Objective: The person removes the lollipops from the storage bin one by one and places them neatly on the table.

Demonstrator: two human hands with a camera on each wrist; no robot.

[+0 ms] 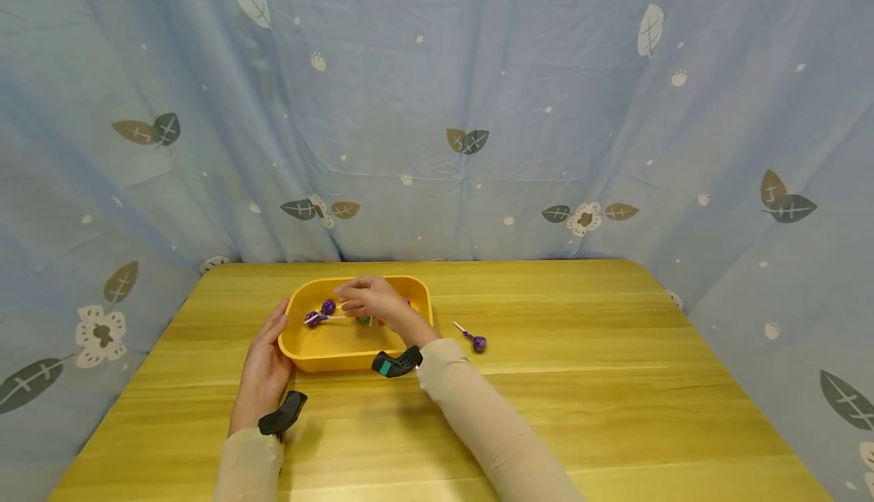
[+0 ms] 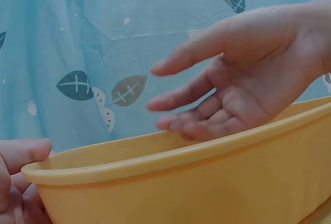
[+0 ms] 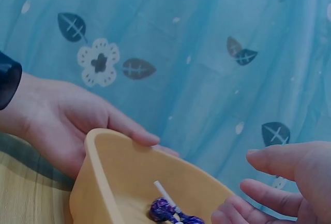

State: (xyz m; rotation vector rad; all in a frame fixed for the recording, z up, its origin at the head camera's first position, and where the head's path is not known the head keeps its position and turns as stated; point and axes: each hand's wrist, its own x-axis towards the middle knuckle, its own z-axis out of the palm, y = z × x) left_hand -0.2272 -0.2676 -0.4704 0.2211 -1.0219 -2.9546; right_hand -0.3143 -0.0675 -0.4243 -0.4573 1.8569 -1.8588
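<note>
My left hand point(image 1: 265, 371) steadies the left end of a yellow plastic bin point(image 1: 328, 363); in the right wrist view a digit laps over the rim. Above the bin is my right hand point(image 1: 374, 301), its fingers loosely bent and apart, with nothing between them in the left wrist view. Inside, purple-wrapped lollipops point(image 3: 163, 210) lie at the left, white sticks showing. A green lollipop point(image 1: 364, 320) and a bit of red wrapper point(image 1: 407, 302) are partly hidden by the right hand and forearm. Another purple lollipop point(image 1: 479, 344) lies on the table right of the bin.
The wood-grain table point(image 1: 614, 381) stretches right and toward the front. A blue curtain point(image 1: 410, 108) with leaf and flower prints hangs behind and along the sides. Black bands point(image 1: 397, 363) sit on both wrists.
</note>
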